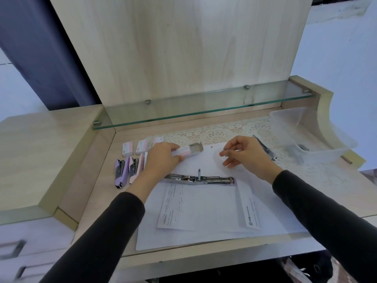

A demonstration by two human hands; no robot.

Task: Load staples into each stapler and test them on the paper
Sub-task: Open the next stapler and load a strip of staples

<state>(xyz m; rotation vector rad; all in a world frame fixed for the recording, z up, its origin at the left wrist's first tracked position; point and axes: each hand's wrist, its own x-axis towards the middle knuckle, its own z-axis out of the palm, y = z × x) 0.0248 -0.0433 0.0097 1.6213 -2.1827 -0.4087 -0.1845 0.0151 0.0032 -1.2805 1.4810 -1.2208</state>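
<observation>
Head view: a wooden desk (98,180) is being looked down on, both sleeved arms being stretched over it.
Left hand (163,158): a small staple box (188,151) is being gripped by curled fingers, its open end being pointed right, over the far edge of the paper (204,211).
Right hand (244,155): fingers are being held loosely curled, thumb and forefinger close together; whether anything is being pinched cannot be told.
Silver stapler (199,178): is being left opened out flat on the paper, nearer than both hands.
Left side: a purple stapler (119,172) and a pink stapler (134,170) are being kept side by side, three closed staple boxes (127,149) lying beyond them.
Right side: a second silver stapler (265,149) is being rested on a lace mat (224,131), beside a clear plastic tub (318,127).
</observation>
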